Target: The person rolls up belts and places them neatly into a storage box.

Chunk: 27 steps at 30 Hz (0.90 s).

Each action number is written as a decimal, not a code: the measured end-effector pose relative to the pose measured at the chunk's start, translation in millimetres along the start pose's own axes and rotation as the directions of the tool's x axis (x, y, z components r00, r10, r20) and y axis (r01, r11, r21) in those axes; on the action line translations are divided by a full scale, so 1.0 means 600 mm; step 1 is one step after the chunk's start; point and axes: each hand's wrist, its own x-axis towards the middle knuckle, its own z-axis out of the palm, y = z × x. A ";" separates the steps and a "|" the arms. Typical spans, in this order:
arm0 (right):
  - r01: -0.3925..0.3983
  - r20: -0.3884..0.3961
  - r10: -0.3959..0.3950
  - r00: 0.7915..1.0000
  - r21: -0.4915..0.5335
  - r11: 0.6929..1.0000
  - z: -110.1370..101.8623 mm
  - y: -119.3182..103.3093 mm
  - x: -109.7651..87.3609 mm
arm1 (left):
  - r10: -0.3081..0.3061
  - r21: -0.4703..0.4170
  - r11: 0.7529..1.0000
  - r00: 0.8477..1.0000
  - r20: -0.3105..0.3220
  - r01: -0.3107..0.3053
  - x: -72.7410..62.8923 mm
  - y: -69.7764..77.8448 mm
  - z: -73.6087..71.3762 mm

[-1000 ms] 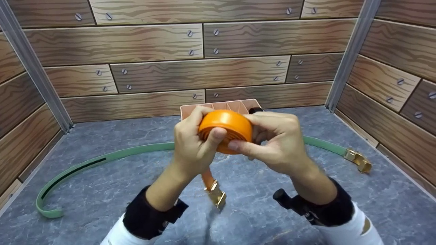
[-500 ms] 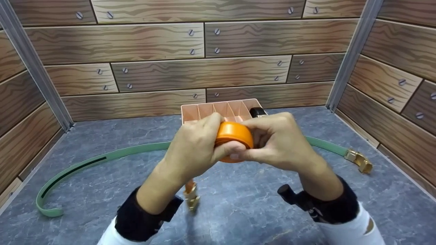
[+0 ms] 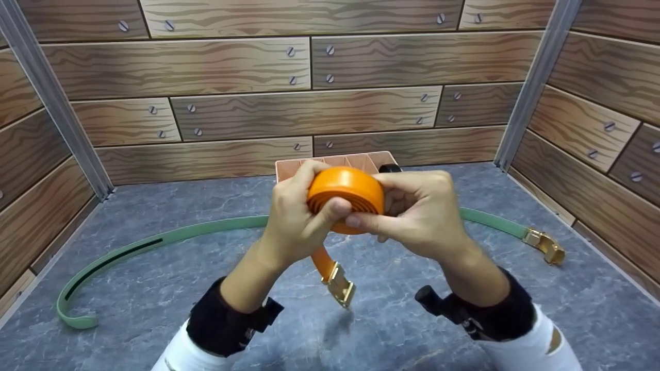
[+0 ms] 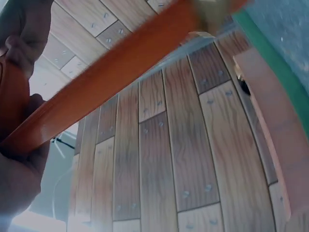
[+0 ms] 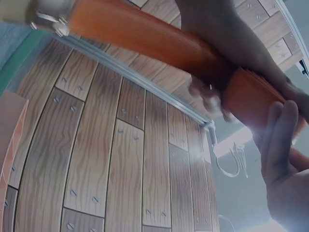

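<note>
An orange belt (image 3: pixel 346 185), wound into a tight coil, is held up in front of me between both hands. My left hand (image 3: pixel 296 216) grips the coil's left side, thumb across its spiral face. On the right side my right hand (image 3: pixel 420 214) pinches it between thumb and fingers. The belt's loose end hangs below with a gold buckle (image 3: pixel 339 286). That strap crosses the left wrist view as an orange band (image 4: pixel 106 79). In the right wrist view the coil (image 5: pixel 251 99) sits among the fingers, and the buckle (image 5: pixel 50 14) is at upper left.
A green belt (image 3: pixel 206 226) lies stretched across the grey marbled table, its gold buckle (image 3: pixel 544 245) at right. Behind my hands stands a pink divided box (image 3: pixel 335 161) with a black rolled item (image 3: pixel 389 168) at its right end. Wood-patterned walls (image 3: pixel 247 116) enclose the table.
The coil turned and shifted right, then came back, tilting its spiral face into view again. The hanging buckle swung left, then right. Both hands keep hold of the belt.
</note>
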 end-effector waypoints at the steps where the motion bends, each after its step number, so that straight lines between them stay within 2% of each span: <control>1: -0.009 -0.011 0.010 1.000 0.020 1.000 0.002 0.000 -0.001 | -0.010 -0.024 1.000 1.000 -0.025 0.009 0.000 0.000 0.002; 3: -0.026 -0.019 0.027 0.999 0.047 0.999 0.005 -0.002 -0.002 | -0.021 -0.045 0.999 0.998 -0.053 0.019 0.000 0.002 0.003; 4: -0.032 -0.014 0.033 0.999 0.045 0.998 0.005 -0.004 -0.003 | -0.023 -0.044 0.999 0.999 -0.047 0.021 0.001 0.003 0.001; 6: -0.038 0.019 0.038 0.999 0.000 0.999 0.002 -0.006 -0.003 | -0.024 -0.014 1.000 1.000 0.009 0.024 0.003 0.007 -0.006; 8: -0.040 0.078 0.044 0.996 -0.051 0.998 -0.003 -0.009 -0.003 | -0.020 0.054 0.998 0.992 0.126 0.014 0.006 0.012 -0.018; 10: -0.037 0.147 0.054 0.988 -0.113 0.993 -0.008 -0.010 -0.003 | -0.032 0.126 0.992 0.964 0.265 -0.002 0.009 0.019 -0.029; 12: -0.025 0.202 0.060 0.978 -0.168 0.985 -0.013 -0.011 -0.002 | -0.051 0.182 0.983 0.922 0.385 -0.021 0.011 0.026 -0.038; 13: -0.026 0.219 0.067 0.973 -0.185 0.982 -0.014 -0.011 -0.002 | -0.065 0.198 0.980 0.902 0.427 -0.023 0.011 0.029 -0.041; 14: -0.025 0.229 0.070 0.971 -0.197 0.980 -0.015 -0.011 -0.002 | -0.077 0.209 0.978 0.888 0.453 -0.022 0.011 0.030 -0.043; 15: -0.019 0.229 0.066 0.971 -0.204 0.979 -0.015 -0.011 -0.002 | -0.083 0.211 0.977 0.882 0.464 -0.019 0.011 0.031 -0.044; 16: -0.009 0.224 0.057 0.973 -0.209 0.978 -0.014 -0.011 -0.002 | -0.083 0.208 0.978 0.883 0.462 -0.017 0.011 0.031 -0.044; 17: 0.000 0.213 0.045 0.976 -0.206 0.979 -0.013 -0.010 -0.002 | -0.078 0.201 0.979 0.892 0.446 -0.015 0.010 0.030 -0.043; 20: 0.014 0.154 0.012 0.988 -0.164 0.986 -0.010 -0.009 -0.002 | -0.042 0.163 0.986 0.942 0.332 -0.014 0.006 0.025 -0.035; 23: 0.004 0.074 0.002 0.997 -0.073 0.997 -0.004 -0.007 -0.003 | -0.009 0.089 0.996 0.986 0.165 -0.006 0.005 0.018 -0.022; 25: -0.021 0.016 0.021 1.000 0.003 1.000 0.002 -0.006 -0.005 | -0.021 0.039 0.999 0.998 0.056 0.019 0.005 0.016 -0.013; 27: -0.041 -0.023 0.043 0.999 0.069 0.997 0.007 -0.006 -0.006 | -0.057 0.003 0.998 0.998 -0.011 0.057 0.006 0.017 -0.008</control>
